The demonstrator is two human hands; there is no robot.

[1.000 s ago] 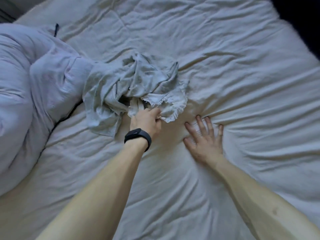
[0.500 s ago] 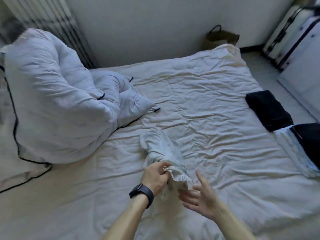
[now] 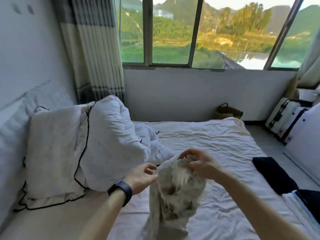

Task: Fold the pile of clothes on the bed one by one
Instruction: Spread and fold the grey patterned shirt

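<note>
A pale grey garment with a frilled edge hangs in the air over the bed, crumpled and blurred. My left hand, with a black band on its wrist, pinches the garment's upper left edge. My right hand grips its top edge a little higher and to the right. The cloth's lower end trails down toward the sheet. A folded black garment lies at the bed's right edge, with a dark and white piece nearer to me.
A bunched white duvet and a black-piped pillow fill the bed's left side. Beyond the bed stand a wall under a window, a woven bag and suitcases at the right.
The garment has been lifted off the sheet and now hangs from both hands. My right hand, open before, has taken hold of it. The view has tilted up to the window.
</note>
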